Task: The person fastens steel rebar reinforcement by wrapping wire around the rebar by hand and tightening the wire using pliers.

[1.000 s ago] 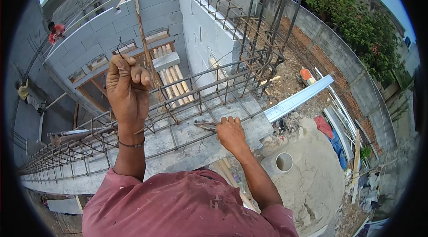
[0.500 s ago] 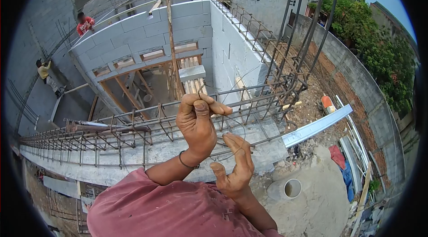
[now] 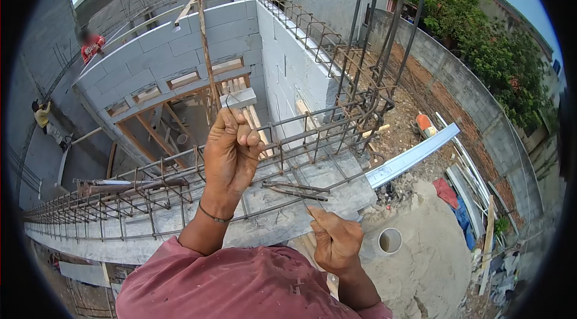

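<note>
My left hand [image 3: 231, 148] is raised above the rebar cage [image 3: 141, 196], its fingers curled closed. A thin dark wire [image 3: 228, 101] sticks up from its fingertips. Lower and to the right, my right hand [image 3: 338, 241] is closed with thumb and index finger pinched together. Whatever is between those fingers is too fine to make out. Between and beyond the hands, a dark long-handled tool like pincers [image 3: 296, 187] lies at the cage, over the grey concrete beam [image 3: 336, 190].
Upright rebars [image 3: 399, 36] rise at the cage's right end. A light metal channel [image 3: 415, 157] slants beyond the beam. Below are a round pipe opening [image 3: 390, 240] and sand [image 3: 433, 253]. Two people, one in a red top [image 3: 92, 47], one in yellow [image 3: 42, 116], are at the left.
My hands have moved apart, the left going left and the right going down and right. My right fingers have closed from spread. The pincer-like tool is now uncovered. The view has shifted slightly.
</note>
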The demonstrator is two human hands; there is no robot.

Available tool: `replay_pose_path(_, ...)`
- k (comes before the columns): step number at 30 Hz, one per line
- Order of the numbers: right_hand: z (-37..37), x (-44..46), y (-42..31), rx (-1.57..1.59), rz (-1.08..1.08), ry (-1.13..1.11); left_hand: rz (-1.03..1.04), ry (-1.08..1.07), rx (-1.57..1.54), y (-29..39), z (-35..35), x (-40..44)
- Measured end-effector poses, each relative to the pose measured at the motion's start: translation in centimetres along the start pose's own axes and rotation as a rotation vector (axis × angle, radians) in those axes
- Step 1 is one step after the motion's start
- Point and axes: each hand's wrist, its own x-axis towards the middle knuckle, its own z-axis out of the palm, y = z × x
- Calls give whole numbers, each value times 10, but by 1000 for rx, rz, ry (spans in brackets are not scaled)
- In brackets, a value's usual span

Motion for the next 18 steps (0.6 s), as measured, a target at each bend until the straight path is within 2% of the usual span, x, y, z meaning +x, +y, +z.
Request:
replay_pose_path(2, -18, -9, -1, -115, 194, -291, -179, -236, -55, 13, -2, -2)
replay_pose_path(3, -22, -10, -4, -121, 203, -280, -194, -241, -58, 9, -2, -4)
replay_pose_path(5, -33, -10, -13, -327, 223, -359, -404, -327, -167, -1, -2, -7)
replay_pose_path(7, -47, -20, -14, -341, 257, -310, -433, -367, -178, -12, -2, -8)
replay_pose_path(9, -66, -27, -18, -352, 291, -248, -150, -423, 290, -21, 7, -14)
replay_pose_path(10, -78, -28, -27, -424, 368, -204, -72, -552, 384, -23, 2, -11)
replay_pose_path(11, -88, -33, -31, -493, 448, -164, -90, -561, 385, -22, 3, -10)
replay_pose_path(13, -105, -47, -29, -498, 459, -75, -93, -821, 575, -18, 9, -12)
replay_pose_path(14, -112, -55, -28, -505, 452, 5, -227, -829, 568, -17, 14, -16)
replay_pose_path(15, -117, -61, -28, -502, 461, 11, -238, -833, 570, -20, 15, -16)
replay_pose_path(17, -128, -73, -30, -522, 558, 39, -516, -1070, 643, -24, 18, -14)
replay_pose_path(18, -132, -80, -26, -533, 515, 75, -608, -1117, 619, -29, 19, -15)
